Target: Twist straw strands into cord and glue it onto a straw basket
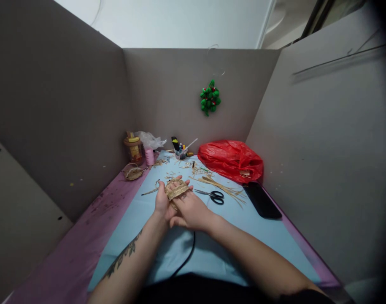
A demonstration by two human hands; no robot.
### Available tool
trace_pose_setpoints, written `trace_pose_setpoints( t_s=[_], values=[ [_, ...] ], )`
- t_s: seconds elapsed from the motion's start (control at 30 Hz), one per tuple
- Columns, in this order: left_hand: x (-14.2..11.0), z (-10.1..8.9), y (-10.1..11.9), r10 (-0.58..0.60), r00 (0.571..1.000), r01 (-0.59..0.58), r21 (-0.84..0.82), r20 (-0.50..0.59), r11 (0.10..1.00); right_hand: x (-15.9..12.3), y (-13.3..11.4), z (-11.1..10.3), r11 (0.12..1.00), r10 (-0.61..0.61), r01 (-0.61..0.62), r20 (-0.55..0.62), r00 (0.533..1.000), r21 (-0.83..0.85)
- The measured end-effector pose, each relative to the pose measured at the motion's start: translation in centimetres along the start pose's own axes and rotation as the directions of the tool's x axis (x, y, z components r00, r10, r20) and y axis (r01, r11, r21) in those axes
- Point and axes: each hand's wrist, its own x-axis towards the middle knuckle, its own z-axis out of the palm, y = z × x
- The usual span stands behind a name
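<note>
A small woven straw piece [177,192], round with an open middle and a braided band, is held up between my two hands. My left hand [163,200] supports it from the left and beneath, thumb upright at its side. From the right, my right hand [193,209] has its fingers in the piece's opening, and some fingertips show past the band. Both hands are partly closed around it; some fingers are hidden. Scissors [213,195] with black handles lie just right of my right hand, beside loose straw strips [226,188].
A red plastic bag [230,158] and black phone-like slab [263,200] lie right. At the back stand a small tool container [181,153], pink thread spool [149,157] and lidded jar [135,150]. Another woven piece [133,173] sits left. Grey panels [180,93] enclose the table.
</note>
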Motion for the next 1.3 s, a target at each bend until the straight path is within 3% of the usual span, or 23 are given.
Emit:
trace_pose_setpoints(
  t_s=[0.07, 0.1, 0.17, 0.23, 0.37, 0.47, 0.53, 0.6, 0.67, 0.77, 0.83, 0.87, 0.97, 1.1, 1.2, 1.3],
  values=[
    [-0.3, 0.2, 0.5, -0.007, 1.000, 0.007, -0.005, 0.011, 1.000, -0.9, 0.2, -0.6, 0.988, -0.059, 0.081, -0.169, 0.984, 0.129],
    [-0.4, 0.2, 0.6, -0.015, 1.000, 0.015, 0.003, 0.022, 1.000, -1.5, 0.4, -0.9, 0.983, -0.019, 0.068, -0.273, 0.962, 0.169],
    [-0.6, 0.3, 0.9, -0.053, 0.998, 0.052, 0.033, 0.045, 0.998, -2.3, 0.8, -1.5, 0.975, 0.153, -0.066, -0.428, 0.891, 0.212],
    [-0.8, 0.3, 1.0, -0.111, 0.991, 0.107, 0.066, 0.070, 0.992, -2.6, 1.3, -2.1, 0.944, 0.309, -0.213, -0.451, 0.837, 0.252],
    [-0.9, 0.0, 0.6, -0.275, 0.952, 0.258, 0.135, 0.135, 0.957, -2.1, 2.3, -3.0, 0.823, 0.494, -0.320, -0.313, 0.811, 0.470],
    [-1.0, 0.0, 0.2, -0.415, 0.894, 0.377, 0.219, 0.167, 0.900, -1.7, 2.8, -3.1, 0.604, 0.635, -0.436, -0.072, 0.769, 0.667],
    [-1.2, 0.1, 0.0, -0.456, 0.870, 0.404, 0.257, 0.188, 0.878, -1.6, 3.0, -2.9, 0.481, 0.660, -0.506, 0.084, 0.746, 0.716],
    [-1.2, 0.2, 0.0, -0.445, 0.869, 0.383, 0.275, 0.215, 0.882, -1.7, 3.2, -2.7, 0.400, 0.687, -0.515, 0.124, 0.716, 0.758],
    [-1.3, 0.3, 0.2, -0.423, 0.874, 0.346, 0.302, 0.241, 0.888, -1.8, 3.7, -2.3, 0.361, 0.756, -0.446, 0.022, 0.654, 0.819],
    [-1.1, 0.2, 0.3, -0.334, 0.916, 0.229, 0.392, 0.224, 0.891, -1.9, 4.4, -1.8, 0.332, 0.857, -0.287, -0.160, 0.490, 0.899],
    [-0.9, 0.1, 0.0, -0.170, 0.972, 0.071, 0.486, 0.163, 0.871, -1.9, 4.7, -1.6, 0.268, 0.899, -0.224, -0.160, 0.408, 0.937],
    [-0.8, 0.1, -0.2, -0.060, 0.990, -0.018, 0.541, 0.127, 0.841, -1.9, 4.8, -1.5, 0.217, 0.912, -0.215, -0.119, 0.393, 0.952],
    [-0.4, -0.2, -0.8, 0.216, 0.975, -0.192, 0.701, 0.056, 0.686, -2.0, 4.9, -1.4, 0.064, 0.914, -0.238, 0.039, 0.404, 0.969],
    [0.0, -0.6, -0.9, 0.303, 0.947, -0.262, 0.802, 0.106, 0.537, -2.4, 5.4, -1.4, 0.046, 0.889, -0.275, 0.086, 0.450, 0.960],
    [0.1, -0.8, -0.6, 0.368, 0.926, -0.281, 0.807, 0.085, 0.519, -2.6, 5.9, -1.6, 0.054, 0.873, -0.327, 0.115, 0.474, 0.943],
    [0.2, -0.7, -0.5, 0.377, 0.926, -0.266, 0.761, 0.031, 0.591, -2.6, 5.9, -1.7, 0.018, 0.895, -0.332, 0.133, 0.426, 0.943]
  ],
)
